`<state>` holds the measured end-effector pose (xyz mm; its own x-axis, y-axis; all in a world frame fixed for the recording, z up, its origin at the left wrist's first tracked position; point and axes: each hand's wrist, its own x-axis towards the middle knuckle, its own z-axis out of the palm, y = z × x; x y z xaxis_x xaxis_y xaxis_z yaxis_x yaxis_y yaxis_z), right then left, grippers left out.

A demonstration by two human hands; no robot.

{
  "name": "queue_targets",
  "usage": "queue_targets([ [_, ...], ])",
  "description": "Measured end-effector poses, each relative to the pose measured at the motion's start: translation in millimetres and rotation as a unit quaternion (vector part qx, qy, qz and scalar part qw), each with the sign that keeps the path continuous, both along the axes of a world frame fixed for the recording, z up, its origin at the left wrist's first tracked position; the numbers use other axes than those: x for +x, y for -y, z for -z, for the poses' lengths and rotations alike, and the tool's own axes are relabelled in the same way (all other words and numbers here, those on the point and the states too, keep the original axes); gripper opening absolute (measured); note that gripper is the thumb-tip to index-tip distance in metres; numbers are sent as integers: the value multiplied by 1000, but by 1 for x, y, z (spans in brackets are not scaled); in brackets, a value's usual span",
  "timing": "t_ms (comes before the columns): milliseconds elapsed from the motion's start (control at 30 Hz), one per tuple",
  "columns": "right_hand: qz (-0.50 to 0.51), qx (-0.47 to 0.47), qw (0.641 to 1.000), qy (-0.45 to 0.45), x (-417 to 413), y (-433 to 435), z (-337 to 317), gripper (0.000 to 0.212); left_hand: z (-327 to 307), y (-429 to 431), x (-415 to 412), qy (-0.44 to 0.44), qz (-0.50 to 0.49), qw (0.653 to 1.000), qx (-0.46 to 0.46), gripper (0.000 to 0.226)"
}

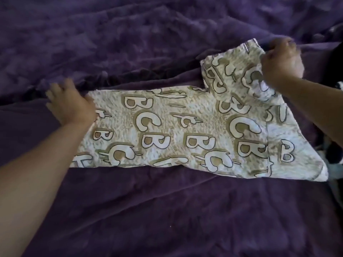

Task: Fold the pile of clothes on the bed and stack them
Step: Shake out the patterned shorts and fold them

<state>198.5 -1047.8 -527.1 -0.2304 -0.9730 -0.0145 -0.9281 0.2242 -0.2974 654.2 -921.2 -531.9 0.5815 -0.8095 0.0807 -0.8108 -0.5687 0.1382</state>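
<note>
A cream garment (176, 130) printed with large tan-and-white letters lies spread across the purple bedspread (148, 210). My left hand (69, 104) rests flat on the garment's left end, fingers reaching onto the blanket. My right hand (282, 62) grips the garment's upper right part, which is lifted and folded over toward the middle. The right edge of the garment ends in a point near the bed's right side.
Dark and black-and-white clothes (334, 145) lie at the right edge, partly under the garment. The purple blanket is rumpled into ridges behind the garment (130, 52).
</note>
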Motion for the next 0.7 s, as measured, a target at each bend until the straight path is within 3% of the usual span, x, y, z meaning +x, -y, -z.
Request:
queue_targets([
  [100,-239,-3,967,-88,11,-26,19,48,21,-7,-34,-7,169,983,63,48],
  [167,-344,89,920,-164,2,-38,32,50,40,-23,-55,-39,251,952,169,57],
  [233,-215,126,952,-179,-21,-25,38,51,60,-33,-61,-61,233,936,258,67],
  [300,0,122,988,-92,-41,2,35,59,73,-34,-59,-69,211,932,287,72],
  [333,52,110,991,-48,-44,15,31,67,76,-32,-58,-67,209,931,291,73],
  [400,70,98,991,54,-32,33,23,76,79,-27,-61,-69,210,927,303,74],
  [500,87,140,964,207,3,47,21,83,77,-23,-64,-77,198,921,326,76],
  [633,109,182,913,347,16,54,-1,46,65,-14,-59,-108,190,925,312,69],
  [700,13,95,938,334,12,31,-25,31,58,-10,-56,-125,185,930,292,60],
])
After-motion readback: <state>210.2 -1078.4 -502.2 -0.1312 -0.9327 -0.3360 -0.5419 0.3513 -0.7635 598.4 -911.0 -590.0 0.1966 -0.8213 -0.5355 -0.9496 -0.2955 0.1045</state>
